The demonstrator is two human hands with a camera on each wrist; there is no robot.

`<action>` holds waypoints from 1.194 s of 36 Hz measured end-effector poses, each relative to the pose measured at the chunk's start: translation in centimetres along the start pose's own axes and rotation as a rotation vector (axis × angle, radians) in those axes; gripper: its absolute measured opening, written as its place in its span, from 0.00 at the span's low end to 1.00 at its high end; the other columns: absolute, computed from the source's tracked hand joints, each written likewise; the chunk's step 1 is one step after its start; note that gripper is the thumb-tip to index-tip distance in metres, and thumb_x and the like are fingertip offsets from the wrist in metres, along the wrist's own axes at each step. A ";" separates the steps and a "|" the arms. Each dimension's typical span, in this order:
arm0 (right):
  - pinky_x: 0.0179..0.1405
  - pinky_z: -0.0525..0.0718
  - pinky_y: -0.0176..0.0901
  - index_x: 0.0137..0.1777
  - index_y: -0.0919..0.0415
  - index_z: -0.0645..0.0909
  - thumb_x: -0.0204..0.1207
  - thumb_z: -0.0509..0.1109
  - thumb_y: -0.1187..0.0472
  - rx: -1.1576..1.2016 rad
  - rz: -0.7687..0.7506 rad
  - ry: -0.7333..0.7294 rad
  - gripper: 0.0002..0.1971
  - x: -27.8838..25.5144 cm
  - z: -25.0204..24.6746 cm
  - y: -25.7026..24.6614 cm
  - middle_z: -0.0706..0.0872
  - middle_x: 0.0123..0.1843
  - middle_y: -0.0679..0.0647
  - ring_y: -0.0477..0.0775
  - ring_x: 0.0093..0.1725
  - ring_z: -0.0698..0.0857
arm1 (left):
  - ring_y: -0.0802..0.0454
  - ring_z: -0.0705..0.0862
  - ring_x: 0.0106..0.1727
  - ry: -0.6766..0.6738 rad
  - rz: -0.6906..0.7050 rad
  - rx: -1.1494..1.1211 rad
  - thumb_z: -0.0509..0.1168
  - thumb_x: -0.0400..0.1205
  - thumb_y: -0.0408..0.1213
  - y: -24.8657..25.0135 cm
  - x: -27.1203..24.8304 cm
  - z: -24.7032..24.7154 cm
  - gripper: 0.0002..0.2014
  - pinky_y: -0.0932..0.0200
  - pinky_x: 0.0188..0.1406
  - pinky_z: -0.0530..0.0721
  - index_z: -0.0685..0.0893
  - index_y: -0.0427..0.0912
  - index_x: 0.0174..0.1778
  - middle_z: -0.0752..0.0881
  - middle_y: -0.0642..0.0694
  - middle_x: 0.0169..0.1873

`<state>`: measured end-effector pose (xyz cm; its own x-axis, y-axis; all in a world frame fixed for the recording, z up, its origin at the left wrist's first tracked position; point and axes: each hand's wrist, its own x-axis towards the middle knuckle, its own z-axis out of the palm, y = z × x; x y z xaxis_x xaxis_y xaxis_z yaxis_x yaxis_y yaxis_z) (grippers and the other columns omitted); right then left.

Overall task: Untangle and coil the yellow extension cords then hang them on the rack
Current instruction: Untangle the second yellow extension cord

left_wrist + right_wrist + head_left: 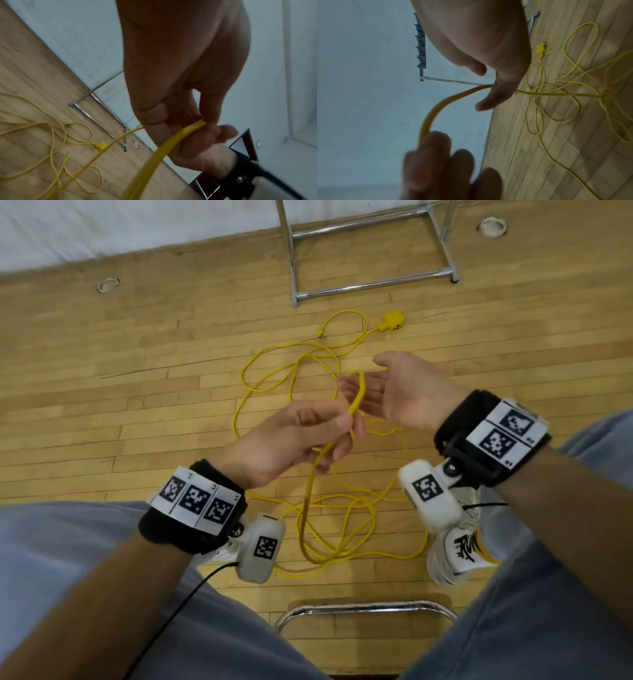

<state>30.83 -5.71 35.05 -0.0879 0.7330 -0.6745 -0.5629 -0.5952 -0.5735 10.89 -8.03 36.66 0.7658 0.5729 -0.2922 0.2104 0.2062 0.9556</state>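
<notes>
A yellow extension cord (274, 350) lies in tangled loops on the wooden floor, with its socket block (394, 323) and plug (321, 333) near the rack (373, 285). My left hand (346, 426) pinches a raised strand between thumb and fingers; that strand (154, 155) drops to the tangle below. From the pinch the cord arches up in a short loop (436, 108) and lies across the fingers of my right hand (370, 378). That hand is palm-up with fingers relaxed (488, 88). The left hand's pinch (188, 121) also shows from the left wrist.
The chrome rack stands against a white wall (102, 227); its hook bar (421, 44) shows in the right wrist view. A chrome chair rail (363, 607) sits between my grey-trousered knees, a white shoe (459, 549) at right. Round floor plates (108, 284) (492, 226) lie near the wall.
</notes>
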 end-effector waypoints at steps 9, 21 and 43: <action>0.37 0.90 0.43 0.60 0.68 0.84 0.86 0.69 0.67 -0.284 -0.142 -0.170 0.07 -1.1 0.2 0.7 0.92 0.50 0.59 0.50 0.39 0.92 | 0.47 0.90 0.56 -0.109 -0.306 0.145 0.60 0.89 0.26 -1.6 0.4 0.5 0.13 0.47 0.64 0.84 0.87 0.38 0.63 0.91 0.40 0.59; 0.54 0.92 0.56 0.56 0.64 0.80 0.81 0.73 0.73 -0.593 -0.062 -0.548 0.09 -2.8 1.3 3.0 0.93 0.51 0.66 0.62 0.50 0.93 | 0.56 0.87 0.31 0.584 -0.197 -0.643 0.52 0.93 0.39 0.1 1.9 -2.6 0.17 0.62 0.31 0.85 0.85 0.36 0.52 0.91 0.47 0.36; 0.29 0.89 0.39 0.56 0.74 0.81 0.89 0.55 0.67 0.104 0.053 0.022 0.13 -0.2 -0.1 1.8 0.92 0.36 0.60 0.50 0.30 0.91 | 0.48 0.90 0.45 -0.077 -0.227 0.147 0.62 0.90 0.32 -1.1 0.4 0.2 0.11 0.58 0.50 0.89 0.89 0.32 0.56 0.92 0.41 0.41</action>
<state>29.90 -6.90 34.11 -0.1029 0.6933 -0.7133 -0.6400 -0.5951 -0.4861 11.09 -8.15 35.53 0.7320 0.4618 -0.5010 0.4635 0.2014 0.8629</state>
